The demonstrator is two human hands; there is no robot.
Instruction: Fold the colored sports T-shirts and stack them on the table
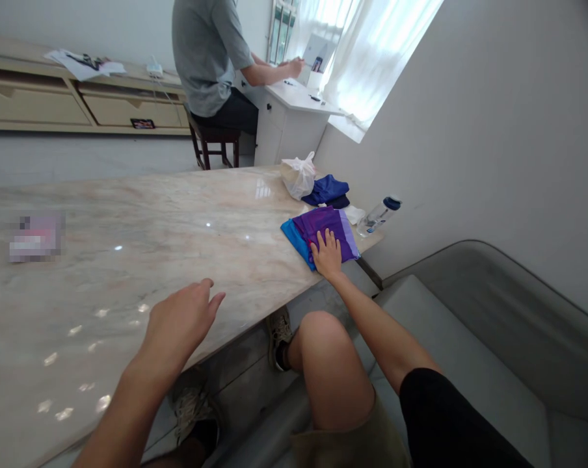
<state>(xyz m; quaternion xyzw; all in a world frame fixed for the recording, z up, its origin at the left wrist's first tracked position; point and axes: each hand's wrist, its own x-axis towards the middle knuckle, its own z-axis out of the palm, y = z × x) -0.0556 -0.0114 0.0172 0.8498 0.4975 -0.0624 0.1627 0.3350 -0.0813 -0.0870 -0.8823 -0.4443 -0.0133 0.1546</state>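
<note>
My right hand (328,253) lies flat with its fingers spread on a folded purple cloth (318,224) at the right end of the marble table (177,221). Bright blue cloth (296,242) shows under the purple one along its left side, and a lilac strip runs down its right edge. Over the table's near side hovers my left hand (181,318), holding nothing that I can see. Its thumb and a fingertip stand apart; the other fingers are hidden behind the back of the hand.
Behind the cloth are a white plastic bag (298,175), a dark blue cloth (328,188) and a clear bottle (379,216). A blurred-out item (36,238) lies far left. A person (206,58) sits at a white desk (294,117). A grey sofa (445,344) is at right.
</note>
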